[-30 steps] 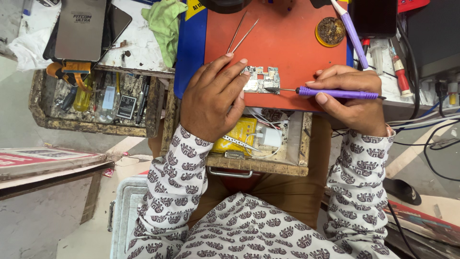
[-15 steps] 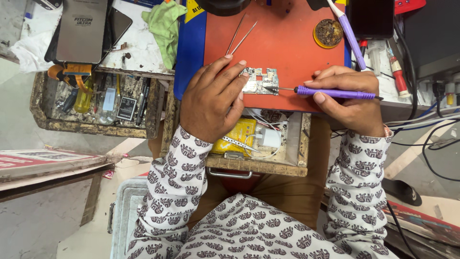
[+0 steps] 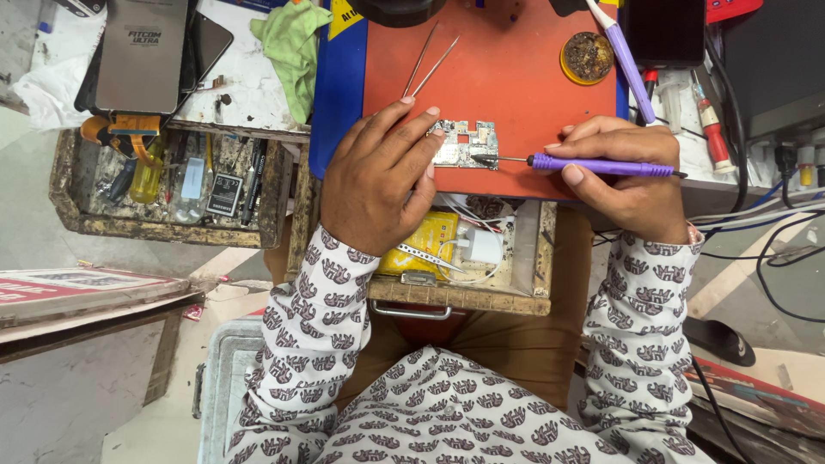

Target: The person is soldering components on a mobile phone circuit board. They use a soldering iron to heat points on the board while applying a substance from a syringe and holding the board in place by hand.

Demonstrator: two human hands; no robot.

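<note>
A small silvery circuit board (image 3: 466, 143) lies near the front edge of an orange work mat (image 3: 507, 86). My left hand (image 3: 378, 176) rests on the mat with its fingertips pressing the board's left side. In my right hand (image 3: 623, 176) is a purple-handled soldering iron (image 3: 601, 166), held level, its metal tip touching the board's right end. Metal tweezers (image 3: 430, 60) lie on the mat just beyond my left fingers.
An open drawer (image 3: 460, 258) below the mat holds a yellow packet, a white charger and tweezers. A second drawer (image 3: 172, 185) at left holds tools and bottles. A green cloth (image 3: 296, 43), a round brass-wool tip cleaner (image 3: 588, 57), another purple tool (image 3: 623, 56) and cables (image 3: 756, 215) surround the mat.
Both hands and the iron stay in nearly the same place on the board; only the view shifts slightly.
</note>
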